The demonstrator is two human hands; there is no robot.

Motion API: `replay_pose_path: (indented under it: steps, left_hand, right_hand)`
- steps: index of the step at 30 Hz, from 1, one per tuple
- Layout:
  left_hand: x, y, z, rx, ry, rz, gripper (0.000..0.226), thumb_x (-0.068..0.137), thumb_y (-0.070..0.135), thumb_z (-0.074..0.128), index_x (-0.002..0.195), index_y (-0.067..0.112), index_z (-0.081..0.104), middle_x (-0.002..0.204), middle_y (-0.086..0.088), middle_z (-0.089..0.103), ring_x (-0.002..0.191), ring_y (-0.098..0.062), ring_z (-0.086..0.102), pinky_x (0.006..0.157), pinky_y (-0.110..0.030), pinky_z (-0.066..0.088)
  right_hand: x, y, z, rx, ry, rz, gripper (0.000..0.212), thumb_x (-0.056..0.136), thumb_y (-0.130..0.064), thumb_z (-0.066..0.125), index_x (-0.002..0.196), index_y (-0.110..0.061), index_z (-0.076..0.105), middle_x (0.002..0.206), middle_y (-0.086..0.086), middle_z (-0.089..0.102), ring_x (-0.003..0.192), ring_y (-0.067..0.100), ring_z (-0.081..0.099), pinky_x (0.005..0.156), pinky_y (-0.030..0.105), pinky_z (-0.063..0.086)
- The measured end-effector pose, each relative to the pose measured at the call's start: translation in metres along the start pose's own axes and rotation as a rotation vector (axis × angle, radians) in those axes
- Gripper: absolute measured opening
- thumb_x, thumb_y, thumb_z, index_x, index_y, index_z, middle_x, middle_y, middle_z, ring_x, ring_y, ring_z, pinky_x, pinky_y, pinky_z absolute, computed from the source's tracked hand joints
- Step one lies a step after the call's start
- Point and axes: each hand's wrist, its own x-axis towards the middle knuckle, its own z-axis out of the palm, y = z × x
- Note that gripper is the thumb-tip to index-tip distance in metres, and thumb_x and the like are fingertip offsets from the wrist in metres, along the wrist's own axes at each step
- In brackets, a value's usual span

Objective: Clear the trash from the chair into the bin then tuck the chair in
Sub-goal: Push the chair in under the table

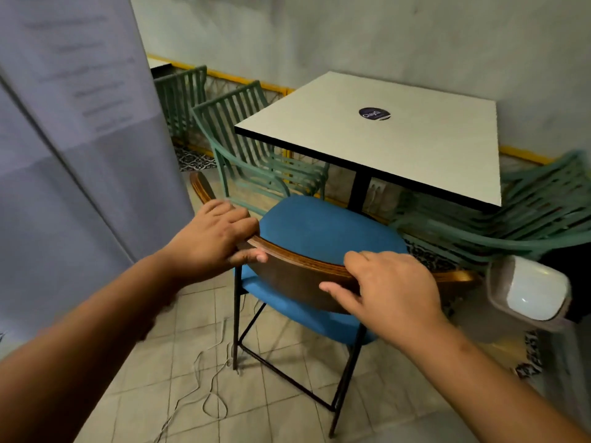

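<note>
Left hand (212,238), right hand (383,289) grip chair (329,225) backrest.

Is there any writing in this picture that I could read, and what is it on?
"Qaya", or close to it: white letters on the round dark sticker on the table; the smaller line under it is too blurred to read.
Rows of faint grey print on the pale panel at left: too blurred to read.
Nothing else bears text.
</note>
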Motion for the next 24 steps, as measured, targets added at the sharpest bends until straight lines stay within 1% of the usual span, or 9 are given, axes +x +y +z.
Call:
replay_pose_path:
  steps: [2,4,5,7,9,12,16,21,24]
  left_hand:
    - [0.002,-0.020,-0.005,-0.004,-0.072,0.094,0.059,0.079,0.081,0.035,0.093,0.028,0.056,0.084,0.010,0.052,0.081,-0.013,0.050,0.080,-0.033,0.040]
    - [0.007,-0.044,-0.010,0.002,-0.073,0.158,0.055,0.076,0.082,0.039,0.086,0.030,0.056,0.079,0.011,0.055,0.078,-0.013,0.053,0.072,-0.031,0.040]
    - [0.009,-0.053,-0.011,-0.010,-0.053,0.183,0.055,0.076,0.081,0.040,0.081,0.029,0.056,0.075,0.011,0.055,0.075,-0.015,0.053,0.068,-0.030,0.038]
    - [0.012,-0.061,-0.010,-0.056,-0.019,0.212,0.055,0.077,0.080,0.038,0.074,0.027,0.053,0.069,0.010,0.051,0.069,-0.017,0.053,0.065,-0.028,0.030]
    - [0.009,-0.066,-0.006,-0.059,0.009,0.250,0.057,0.078,0.081,0.033,0.072,0.026,0.047,0.068,0.011,0.045,0.067,-0.018,0.052,0.064,-0.029,0.025]
    - [0.006,-0.066,0.001,-0.019,0.042,0.256,0.062,0.078,0.083,0.026,0.073,0.025,0.046,0.071,0.008,0.053,0.070,-0.020,0.054,0.066,-0.030,0.023]
    - [0.000,-0.068,0.002,-0.002,0.078,0.297,0.066,0.077,0.083,0.024,0.077,0.023,0.053,0.074,0.005,0.060,0.071,-0.022,0.057,0.066,-0.033,0.031]
    - [-0.015,-0.066,0.002,-0.022,0.115,0.324,0.069,0.079,0.082,0.020,0.078,0.021,0.052,0.078,0.004,0.061,0.073,-0.024,0.057,0.068,-0.035,0.033]
    - [-0.012,-0.065,0.000,-0.009,0.125,0.320,0.070,0.079,0.081,0.019,0.077,0.020,0.052,0.075,0.003,0.061,0.070,-0.024,0.057,0.068,-0.035,0.034]
  right_hand:
    - [-0.001,-0.006,-0.001,-0.031,-0.042,0.044,0.046,0.081,-0.073,0.040,0.068,-0.029,0.035,0.058,-0.009,0.045,0.056,0.017,0.054,0.053,0.032,0.037]
    - [0.000,-0.013,-0.004,-0.075,-0.062,0.122,0.045,0.079,-0.075,0.039,0.068,-0.031,0.035,0.059,-0.010,0.040,0.060,0.017,0.053,0.058,0.034,0.037]
    - [-0.001,-0.018,-0.007,-0.084,-0.081,0.189,0.045,0.078,-0.076,0.039,0.069,-0.032,0.038,0.061,-0.011,0.041,0.065,0.016,0.053,0.063,0.035,0.036]
    - [-0.005,-0.034,-0.008,-0.092,-0.095,0.321,0.039,0.079,-0.072,0.043,0.078,-0.034,0.047,0.072,-0.011,0.050,0.079,0.017,0.052,0.073,0.038,0.035]
    - [-0.002,-0.059,-0.004,-0.112,-0.078,0.412,0.034,0.079,-0.065,0.052,0.086,-0.032,0.052,0.081,-0.010,0.054,0.086,0.020,0.052,0.080,0.041,0.035]
    - [0.004,-0.076,-0.001,-0.101,-0.074,0.504,0.038,0.075,-0.062,0.061,0.080,-0.026,0.050,0.078,-0.006,0.053,0.083,0.024,0.052,0.082,0.043,0.035]
    - [-0.001,-0.082,-0.007,-0.095,-0.126,0.522,0.040,0.072,-0.065,0.057,0.078,-0.027,0.046,0.076,-0.008,0.049,0.083,0.022,0.050,0.081,0.042,0.033]
    - [-0.010,-0.095,-0.011,-0.094,-0.109,0.527,0.042,0.071,-0.066,0.055,0.075,-0.025,0.048,0.073,-0.007,0.049,0.081,0.022,0.050,0.080,0.040,0.030]
    - [-0.009,-0.092,-0.011,-0.080,-0.103,0.525,0.041,0.071,-0.066,0.055,0.076,-0.025,0.049,0.074,-0.008,0.049,0.080,0.021,0.049,0.079,0.039,0.028]
